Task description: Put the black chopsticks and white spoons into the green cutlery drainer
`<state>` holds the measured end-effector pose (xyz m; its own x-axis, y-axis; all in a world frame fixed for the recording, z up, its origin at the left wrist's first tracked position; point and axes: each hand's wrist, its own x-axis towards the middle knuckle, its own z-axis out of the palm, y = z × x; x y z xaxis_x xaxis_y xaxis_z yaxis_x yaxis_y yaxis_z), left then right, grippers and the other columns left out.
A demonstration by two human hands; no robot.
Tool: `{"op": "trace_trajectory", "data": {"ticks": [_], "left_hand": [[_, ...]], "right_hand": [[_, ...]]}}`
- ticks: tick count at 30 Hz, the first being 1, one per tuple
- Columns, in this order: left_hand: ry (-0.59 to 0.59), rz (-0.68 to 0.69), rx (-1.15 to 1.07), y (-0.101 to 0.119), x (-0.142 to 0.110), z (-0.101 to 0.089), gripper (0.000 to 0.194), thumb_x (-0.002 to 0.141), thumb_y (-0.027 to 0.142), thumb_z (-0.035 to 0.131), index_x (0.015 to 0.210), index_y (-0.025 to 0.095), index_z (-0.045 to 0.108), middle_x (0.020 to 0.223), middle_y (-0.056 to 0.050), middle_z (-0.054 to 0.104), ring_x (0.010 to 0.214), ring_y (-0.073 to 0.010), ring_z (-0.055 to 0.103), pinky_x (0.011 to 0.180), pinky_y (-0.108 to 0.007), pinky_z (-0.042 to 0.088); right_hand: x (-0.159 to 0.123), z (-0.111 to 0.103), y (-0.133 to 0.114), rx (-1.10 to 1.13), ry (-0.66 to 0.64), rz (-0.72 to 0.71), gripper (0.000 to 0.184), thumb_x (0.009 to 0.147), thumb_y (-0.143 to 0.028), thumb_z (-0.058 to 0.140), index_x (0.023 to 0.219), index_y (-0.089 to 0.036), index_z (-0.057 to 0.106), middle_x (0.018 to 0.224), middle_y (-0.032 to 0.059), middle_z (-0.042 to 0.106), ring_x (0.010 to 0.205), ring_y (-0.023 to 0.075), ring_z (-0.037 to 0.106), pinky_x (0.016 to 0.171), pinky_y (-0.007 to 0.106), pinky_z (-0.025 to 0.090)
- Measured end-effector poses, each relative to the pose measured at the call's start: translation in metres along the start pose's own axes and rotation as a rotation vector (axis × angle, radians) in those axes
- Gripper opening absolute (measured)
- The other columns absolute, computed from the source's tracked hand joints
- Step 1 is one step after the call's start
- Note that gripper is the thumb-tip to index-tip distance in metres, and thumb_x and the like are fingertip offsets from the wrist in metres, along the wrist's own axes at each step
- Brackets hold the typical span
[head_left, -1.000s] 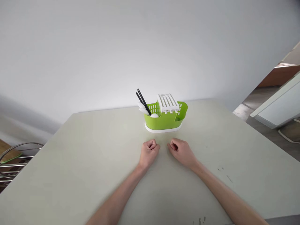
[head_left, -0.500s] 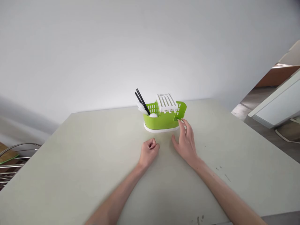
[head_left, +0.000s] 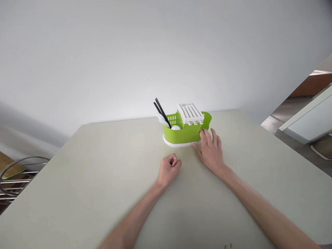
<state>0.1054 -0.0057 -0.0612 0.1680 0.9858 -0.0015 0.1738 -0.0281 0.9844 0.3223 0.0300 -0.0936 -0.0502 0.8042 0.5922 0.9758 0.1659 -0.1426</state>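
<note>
Location type: domestic interior, apparently a home; kitchen or dining area cannot be confirmed. Indicators: at frame centre, a green utensil caddy (head_left: 178, 137) containing black chopsticks (head_left: 163, 117) and white spoons (head_left: 175, 127); at lower left, a metal rack (head_left: 15, 181); across the top, a plain painted wall (head_left: 155, 52); at right edge, grey flooring (head_left: 286, 116) beside a white panel (head_left: 312, 116).

No readable text, no legible labels, brands, numbers or signs
</note>
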Motion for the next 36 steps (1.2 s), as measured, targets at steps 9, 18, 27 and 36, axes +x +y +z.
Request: {"op": "trace_trajectory", "data": {"ticks": [9, 18, 27, 36], "left_hand": [[-0.028, -0.008, 0.008, -0.003, 0.001, 0.0, 0.036, 0.078, 0.026, 0.057, 0.065, 0.024, 0.025, 0.059, 0.008, 0.021, 0.056, -0.0094, 0.018, 0.051, -0.025, 0.015], [-0.037, -0.009, -0.009, -0.002, 0.0, -0.004, 0.038, 0.08, 0.026, 0.059, 0.065, 0.024, 0.024, 0.06, 0.008, 0.02, 0.056, -0.0092, 0.017, 0.051, -0.025, 0.015], [-0.055, 0.006, -0.005, -0.002, 0.0, -0.007, 0.036, 0.08, 0.026, 0.058, 0.065, 0.024, 0.025, 0.06, 0.008, 0.022, 0.057, -0.0088, 0.018, 0.051, -0.024, 0.015], [-0.065, 0.002, -0.006, -0.002, 0.0, -0.007, 0.035, 0.08, 0.024, 0.056, 0.066, 0.024, 0.025, 0.06, 0.009, 0.022, 0.057, -0.0089, 0.018, 0.051, -0.024, 0.016]], "right_hand": [[0.008, -0.002, 0.054, -0.088, -0.074, 0.081, 0.07, 0.106, -0.052, 0.034, 0.162, -0.01, 0.026, 0.162, 0.0235, 0.042, 0.144, 0.0449, 0.039, 0.114, 0.064, 0.034], [0.012, -0.006, 0.126, -0.146, -0.165, 0.198, 0.075, 0.104, -0.062, 0.033, 0.159, -0.011, 0.029, 0.163, 0.0252, 0.038, 0.132, 0.0413, 0.055, 0.103, 0.057, 0.048], [0.016, -0.012, 0.179, -0.136, -0.261, 0.325, 0.078, 0.102, -0.062, 0.039, 0.159, -0.012, 0.023, 0.166, 0.0267, 0.031, 0.124, 0.0404, 0.061, 0.095, 0.052, 0.051], [-0.007, -0.02, 0.158, 0.053, -0.218, 0.497, 0.103, 0.095, -0.049, 0.055, 0.168, -0.006, -0.003, 0.174, 0.0284, 0.006, 0.149, 0.0428, 0.042, 0.1, 0.048, 0.051]]}}
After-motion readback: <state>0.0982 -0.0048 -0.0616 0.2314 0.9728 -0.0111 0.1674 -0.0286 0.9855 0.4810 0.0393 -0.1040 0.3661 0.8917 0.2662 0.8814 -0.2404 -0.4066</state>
